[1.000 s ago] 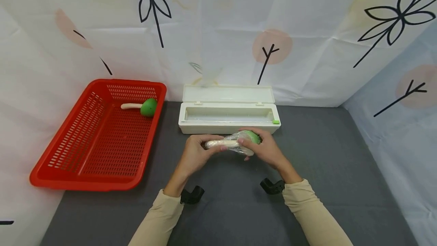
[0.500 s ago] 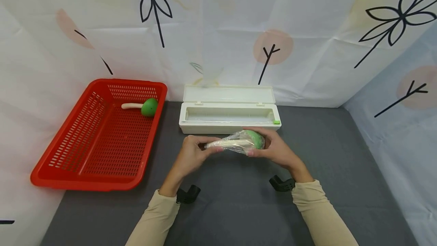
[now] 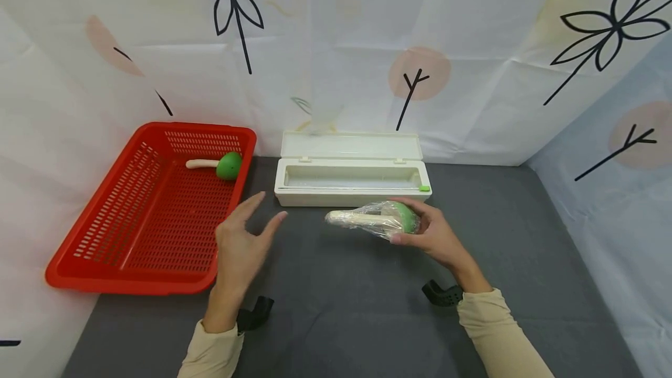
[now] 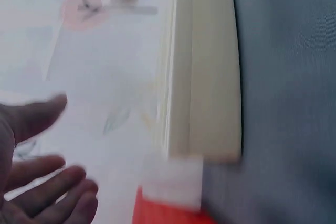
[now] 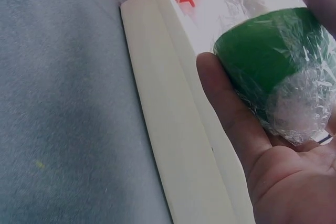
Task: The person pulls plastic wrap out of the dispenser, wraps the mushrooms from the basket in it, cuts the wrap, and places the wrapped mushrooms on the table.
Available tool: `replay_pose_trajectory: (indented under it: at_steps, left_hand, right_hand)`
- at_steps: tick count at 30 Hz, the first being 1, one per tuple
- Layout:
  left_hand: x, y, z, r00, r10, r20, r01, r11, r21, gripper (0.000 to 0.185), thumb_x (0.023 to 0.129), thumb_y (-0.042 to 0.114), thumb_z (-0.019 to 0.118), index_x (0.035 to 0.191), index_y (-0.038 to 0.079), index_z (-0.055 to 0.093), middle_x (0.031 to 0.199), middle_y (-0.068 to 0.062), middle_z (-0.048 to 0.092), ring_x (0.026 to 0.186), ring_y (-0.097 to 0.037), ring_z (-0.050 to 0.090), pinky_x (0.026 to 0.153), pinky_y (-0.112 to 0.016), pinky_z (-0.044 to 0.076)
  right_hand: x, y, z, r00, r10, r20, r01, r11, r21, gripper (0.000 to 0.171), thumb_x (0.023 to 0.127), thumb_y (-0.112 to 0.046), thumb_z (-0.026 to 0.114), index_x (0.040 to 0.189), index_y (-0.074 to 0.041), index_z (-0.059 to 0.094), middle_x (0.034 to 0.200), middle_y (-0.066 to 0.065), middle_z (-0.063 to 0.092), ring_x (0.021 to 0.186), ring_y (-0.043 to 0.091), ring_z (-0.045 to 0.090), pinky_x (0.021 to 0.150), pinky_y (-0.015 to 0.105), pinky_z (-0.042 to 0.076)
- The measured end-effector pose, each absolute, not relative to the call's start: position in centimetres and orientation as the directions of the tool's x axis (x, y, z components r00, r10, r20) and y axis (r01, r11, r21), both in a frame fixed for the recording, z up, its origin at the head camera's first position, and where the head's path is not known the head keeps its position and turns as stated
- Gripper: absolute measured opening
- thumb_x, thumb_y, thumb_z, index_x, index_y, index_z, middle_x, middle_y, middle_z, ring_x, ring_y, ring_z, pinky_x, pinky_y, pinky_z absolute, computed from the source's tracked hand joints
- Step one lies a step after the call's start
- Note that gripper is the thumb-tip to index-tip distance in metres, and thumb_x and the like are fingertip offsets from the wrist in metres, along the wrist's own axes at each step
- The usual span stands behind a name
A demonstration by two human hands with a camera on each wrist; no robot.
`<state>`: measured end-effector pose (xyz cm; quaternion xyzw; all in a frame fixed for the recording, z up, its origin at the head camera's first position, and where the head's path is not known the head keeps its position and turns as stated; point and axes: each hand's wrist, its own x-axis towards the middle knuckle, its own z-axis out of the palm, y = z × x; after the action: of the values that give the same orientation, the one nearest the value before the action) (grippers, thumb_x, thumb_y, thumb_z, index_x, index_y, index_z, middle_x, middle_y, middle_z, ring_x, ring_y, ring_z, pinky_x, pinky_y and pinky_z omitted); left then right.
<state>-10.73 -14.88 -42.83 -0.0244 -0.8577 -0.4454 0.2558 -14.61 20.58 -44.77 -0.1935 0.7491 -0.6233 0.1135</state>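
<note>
My right hand (image 3: 434, 237) holds a toy mushroom (image 3: 367, 220) by its green cap, thumb and fingers round it. Clear cling film covers the whole mushroom, and its pale stem points left. The right wrist view shows the film bunched in crinkles over the cap (image 5: 262, 51). My left hand (image 3: 241, 244) holds nothing; thumb and fingers are spread apart, beside the red basket's right side. In the left wrist view, fingers (image 4: 50, 195) appear blurred at the lower left.
A white cling film dispenser (image 3: 352, 199) stands at the back of the grey table (image 3: 346, 319), its lid (image 3: 352, 146) raised. On the left is a red plastic basket (image 3: 142, 286), with another green-capped mushroom (image 3: 228, 165) inside. A printed white cloth (image 3: 341, 28) hangs behind.
My left hand has let go of the wrapped mushroom's stem and moved left toward the basket. My right hand has shifted its grip onto the cap and moved slightly right with the mushroom.
</note>
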Motion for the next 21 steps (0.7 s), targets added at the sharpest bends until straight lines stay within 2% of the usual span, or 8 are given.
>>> replay_pose_trajectory:
  at_steps: [3,5,6,9,10,12,15,21]
  left_hand:
    - [-10.2,-16.9,-43.1,-0.830,-0.303,0.468,0.169,0.664,0.729,0.054,0.080,0.012,0.088,0.128,-0.003,0.068,0.125,-0.022,0.068,0.115,-0.042,0.064,0.098,-0.057,0.048]
    - [-9.9,-18.0,-43.3,-0.822,-0.355,0.446,0.099,0.681,0.725,0.053,0.081,0.012,0.087,0.129,-0.002,0.068,0.106,-0.024,0.073,0.091,-0.042,0.070,0.096,-0.055,0.047]
    - [-9.8,-18.4,-43.5,-0.824,-0.370,0.430,0.070,0.686,0.724,0.052,0.082,0.013,0.087,0.129,-0.001,0.068,0.096,-0.025,0.073,0.076,-0.041,0.067,0.094,-0.055,0.045]
    - [-9.6,-19.2,-43.8,-0.837,-0.406,0.368,-0.009,0.682,0.731,0.046,0.083,0.014,0.086,0.125,0.001,0.071,0.080,-0.027,0.071,0.050,-0.034,0.050,0.083,-0.055,0.039]
    - [-9.6,-19.4,-43.9,-0.842,-0.412,0.348,-0.031,0.681,0.732,0.044,0.084,0.014,0.085,0.123,0.001,0.072,0.076,-0.027,0.070,0.047,-0.031,0.044,0.081,-0.054,0.038]
    - [-9.6,-19.6,-44.0,-0.849,-0.427,0.313,-0.075,0.682,0.727,0.039,0.085,0.015,0.084,0.120,0.002,0.074,0.085,-0.027,0.072,0.046,-0.029,0.045,0.073,-0.050,0.041]
    - [-9.7,-19.8,-44.0,-0.850,-0.451,0.273,-0.127,0.677,0.725,0.035,0.087,0.017,0.083,0.119,0.005,0.075,0.084,-0.025,0.073,0.043,-0.029,0.043,0.050,-0.040,0.038]
    - [-9.7,-19.7,-43.8,-0.849,-0.478,0.227,-0.162,0.643,0.748,0.034,0.088,0.019,0.082,0.119,0.007,0.076,0.083,-0.024,0.073,0.045,-0.027,0.043,0.055,-0.036,0.034]
  right_hand:
    - [-14.4,21.0,-44.9,-0.907,-0.415,0.074,-0.152,0.157,-0.976,0.073,0.084,0.003,0.080,0.147,0.006,0.044,0.127,0.018,0.054,0.087,0.017,0.060,0.060,0.031,0.052]
    - [-14.2,21.1,-45.0,-0.911,-0.406,0.070,-0.141,0.148,-0.979,0.074,0.084,0.004,0.080,0.148,0.006,0.044,0.128,0.017,0.053,0.092,0.018,0.061,0.065,0.030,0.055]
    - [-14.2,21.2,-45.0,-0.914,-0.399,0.068,-0.137,0.145,-0.980,0.074,0.083,0.005,0.080,0.148,0.006,0.043,0.128,0.016,0.053,0.093,0.018,0.062,0.066,0.030,0.056]
    - [-14.0,21.4,-45.1,-0.922,-0.381,0.071,-0.135,0.145,-0.980,0.075,0.083,0.006,0.080,0.148,0.005,0.044,0.128,0.014,0.053,0.093,0.017,0.062,0.066,0.030,0.056]
    - [-14.0,21.5,-45.1,-0.925,-0.374,0.073,-0.136,0.146,-0.980,0.075,0.083,0.006,0.080,0.149,0.004,0.044,0.128,0.013,0.053,0.094,0.017,0.062,0.066,0.029,0.056]
    - [-13.9,21.6,-45.1,-0.930,-0.358,0.081,-0.140,0.143,-0.980,0.075,0.082,0.006,0.080,0.148,0.005,0.044,0.127,0.013,0.053,0.095,0.017,0.062,0.068,0.029,0.056]
    - [-13.7,21.8,-45.1,-0.938,-0.333,0.100,-0.151,0.132,-0.980,0.076,0.081,0.008,0.080,0.148,0.006,0.044,0.129,0.012,0.054,0.104,0.018,0.062,0.074,0.030,0.058]
    - [-13.0,22.9,-45.2,-0.968,-0.209,0.142,-0.164,0.094,-0.982,0.075,0.079,0.015,0.079,0.146,0.005,0.047,0.130,0.008,0.055,0.106,0.015,0.061,0.077,0.026,0.057]
